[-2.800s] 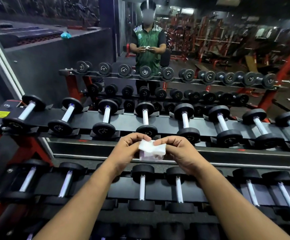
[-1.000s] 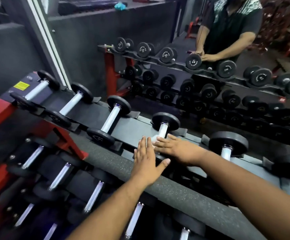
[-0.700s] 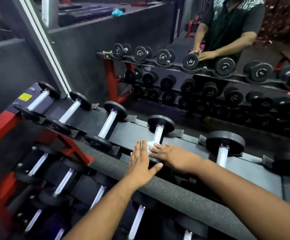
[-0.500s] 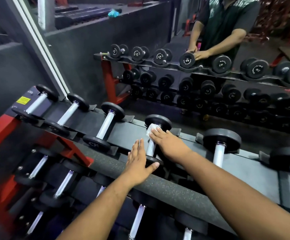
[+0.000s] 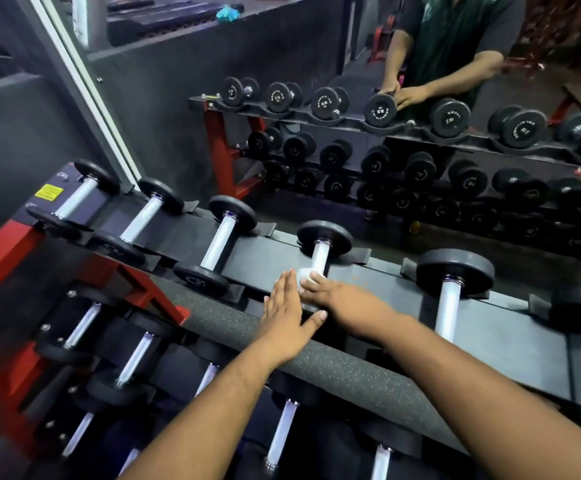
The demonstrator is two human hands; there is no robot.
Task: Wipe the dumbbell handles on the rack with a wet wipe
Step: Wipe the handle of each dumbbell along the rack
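The wet wipe (image 5: 303, 273) is pressed onto the handle (image 5: 320, 258) by the right hand (image 5: 342, 301), fingers curled around it. The dumbbell's near head is steadied by the flat, open left hand (image 5: 287, 320), presumably against rolling

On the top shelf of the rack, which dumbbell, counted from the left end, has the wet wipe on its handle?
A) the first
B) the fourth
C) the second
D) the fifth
B: the right hand presses the wet wipe on the handle of the fourth dumbbell, while the left hand lies flat beside it.
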